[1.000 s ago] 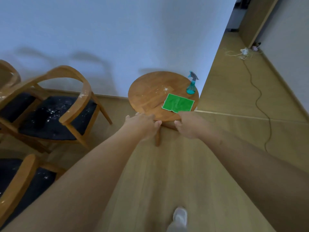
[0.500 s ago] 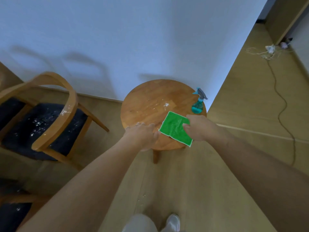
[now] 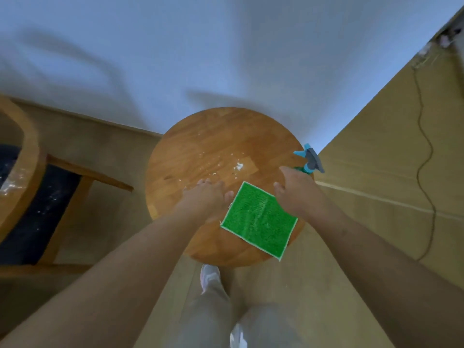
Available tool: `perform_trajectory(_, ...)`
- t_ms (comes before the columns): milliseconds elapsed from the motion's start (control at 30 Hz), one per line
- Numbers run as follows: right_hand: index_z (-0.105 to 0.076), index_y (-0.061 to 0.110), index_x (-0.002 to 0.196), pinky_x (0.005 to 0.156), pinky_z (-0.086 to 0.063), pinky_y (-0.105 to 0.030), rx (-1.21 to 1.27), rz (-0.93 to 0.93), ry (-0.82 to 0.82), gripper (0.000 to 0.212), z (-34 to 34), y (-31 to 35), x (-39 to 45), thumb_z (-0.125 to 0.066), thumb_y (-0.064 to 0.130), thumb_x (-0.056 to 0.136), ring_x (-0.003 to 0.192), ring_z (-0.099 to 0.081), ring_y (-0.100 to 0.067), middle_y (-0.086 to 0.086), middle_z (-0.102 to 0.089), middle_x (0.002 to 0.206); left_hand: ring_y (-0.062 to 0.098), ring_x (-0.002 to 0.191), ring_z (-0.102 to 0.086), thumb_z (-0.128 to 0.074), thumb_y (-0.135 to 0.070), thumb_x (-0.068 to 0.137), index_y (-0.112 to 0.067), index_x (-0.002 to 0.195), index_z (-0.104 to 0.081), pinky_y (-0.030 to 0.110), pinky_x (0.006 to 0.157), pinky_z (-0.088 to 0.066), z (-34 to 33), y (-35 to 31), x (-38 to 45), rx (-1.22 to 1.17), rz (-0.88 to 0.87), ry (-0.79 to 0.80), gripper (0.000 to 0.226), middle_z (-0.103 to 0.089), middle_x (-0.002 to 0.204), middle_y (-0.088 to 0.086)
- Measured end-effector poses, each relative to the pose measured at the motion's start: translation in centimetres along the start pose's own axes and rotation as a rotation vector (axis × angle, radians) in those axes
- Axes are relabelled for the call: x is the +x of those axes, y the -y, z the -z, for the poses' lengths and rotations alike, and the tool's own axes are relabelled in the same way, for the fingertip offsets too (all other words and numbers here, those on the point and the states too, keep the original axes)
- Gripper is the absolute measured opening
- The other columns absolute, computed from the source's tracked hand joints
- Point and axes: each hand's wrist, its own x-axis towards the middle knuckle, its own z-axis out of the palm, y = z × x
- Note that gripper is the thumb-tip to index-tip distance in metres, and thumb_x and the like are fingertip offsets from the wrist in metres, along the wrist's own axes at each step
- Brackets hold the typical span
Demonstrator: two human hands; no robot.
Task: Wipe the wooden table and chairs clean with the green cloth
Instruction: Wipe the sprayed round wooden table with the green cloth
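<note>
A round wooden table (image 3: 200,146) stands against the white wall, with white crumbs and specks near its middle. The green cloth (image 3: 258,219) lies flat on its near right part, one corner hanging over the edge. My left hand (image 3: 203,199) lies over the tabletop just left of the cloth, fingers stretched forward. My right hand (image 3: 296,192) is above the cloth's far right corner, fingers extended toward a teal spray bottle (image 3: 310,160) at the table's right rim. Neither hand holds anything. A wooden chair (image 3: 27,177) with a dusty dark seat is at the left.
A black cable (image 3: 426,151) snakes over the wooden floor at the right, leading to small items by the far wall. My legs and a white shoe (image 3: 209,275) are just below the table's near edge.
The view moved closer over the table. My right hand left the cloth and moved toward the spray bottle. My left hand moved from the table's near edge onto the top.
</note>
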Motion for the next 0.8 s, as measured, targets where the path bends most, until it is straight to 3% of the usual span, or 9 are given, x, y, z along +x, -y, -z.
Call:
perform_trajectory(133, -0.039, 0.007, 0.144, 0.099, -0.038, -0.036, 0.089, -0.022, 0.037, 0.050, -3.1, -2.4, 4.1, -0.044, 0.028, 0.099, 0.128, -0.046, -0.030, -0.015, -0.051, 0.140, 0.029, 0.147, -0.013, -0.020, -0.053, 0.101, -0.024, 0.153, -0.016, 0.059, 0.112, -0.024, -2.4, -0.5, 5.0, -0.029, 0.006, 0.074, 0.060, -0.015, 0.160, 0.010)
perform_trajectory(267, -0.044, 0.007, 0.140, 0.099, -0.039, -0.037, 0.135, -0.067, 0.130, 0.046, -6.8, -6.6, 6.5, -0.047, 0.024, 0.097, 0.127, -0.048, -0.030, -0.015, -0.053, 0.138, 0.028, 0.147, -0.014, -0.021, -0.053, 0.100, -0.024, 0.153, -0.011, 0.055, 0.115, -0.021, -6.0, -1.6, 8.9, -0.054, 0.010, 0.076, 0.062, -0.015, 0.160, 0.011)
perform_trajectory(333, -0.049, 0.004, 0.134, 0.097, -0.040, -0.038, 0.149, -0.119, 0.137, 0.041, -8.0, -8.9, 7.2, -0.049, 0.020, 0.096, 0.123, -0.050, -0.032, -0.017, -0.056, 0.133, 0.028, 0.147, -0.012, -0.020, -0.054, 0.099, -0.026, 0.154, -0.010, 0.054, 0.115, -0.017, -7.8, -2.3, 10.2, -0.070, 0.030, 0.064, 0.062, -0.013, 0.161, 0.010)
perform_trajectory(467, -0.046, 0.007, 0.140, 0.097, -0.039, -0.035, 0.158, -0.168, 0.200, 0.046, -9.2, -12.7, 8.3, -0.050, 0.022, 0.096, 0.127, -0.048, -0.029, -0.012, -0.053, 0.138, 0.027, 0.148, -0.001, -0.020, -0.053, 0.100, -0.025, 0.154, -0.003, 0.053, 0.117, -0.004, -10.8, -3.6, 11.8, -0.111, 0.125, 0.059, 0.064, -0.004, 0.161, 0.011)
perform_trajectory(567, -0.058, 0.008, 0.120, 0.082, -0.040, -0.034, 0.173, -0.225, 0.167, 0.029, -9.4, -15.1, 9.7, -0.055, 0.019, 0.093, 0.110, -0.057, -0.033, -0.014, -0.063, 0.118, 0.025, 0.148, 0.004, -0.021, -0.050, 0.101, -0.022, 0.154, 0.000, 0.051, 0.117, -0.001, -12.2, -4.4, 12.3, -0.142, 0.145, 0.067, 0.064, 0.003, 0.162, 0.010)
perform_trajectory(667, -0.056, 0.020, 0.088, 0.074, -0.044, -0.039, 0.335, -0.368, -0.022, 0.008, -8.9, -17.2, 11.6, -0.063, 0.019, 0.085, 0.092, -0.058, -0.034, -0.010, -0.062, 0.098, 0.023, 0.148, 0.006, -0.024, -0.046, 0.102, -0.022, 0.154, 0.002, 0.045, 0.117, -0.003, -13.2, -5.1, 12.1, -0.158, 0.050, 0.018, 0.063, 0.008, 0.161, 0.009)
perform_trajectory(700, -0.052, 0.022, 0.090, 0.073, -0.043, -0.038, 0.424, -0.399, -0.112, 0.018, -8.6, -17.7, 12.3, -0.069, 0.021, 0.082, 0.092, -0.059, -0.032, -0.008, -0.060, 0.100, 0.022, 0.148, 0.006, -0.027, -0.043, 0.102, -0.022, 0.154, 0.001, 0.043, 0.117, -0.006, -13.6, -5.4, 12.0, -0.170, -0.004, 0.005, 0.063, 0.007, 0.161, 0.009)
perform_trajectory(800, -0.039, 0.012, 0.132, 0.082, -0.049, -0.042, 0.668, -0.294, -0.236, 0.075, -7.3, -18.4, 14.4, -0.083, 0.027, 0.073, 0.104, -0.059, -0.021, 0.008, -0.056, 0.114, 0.021, 0.148, 0.006, -0.034, -0.038, 0.102, -0.022, 0.154, -0.001, 0.042, 0.115, -0.021, -14.9, -6.3, 11.9, -0.266, -0.133, 0.030, 0.064, 0.009, 0.162, 0.006)
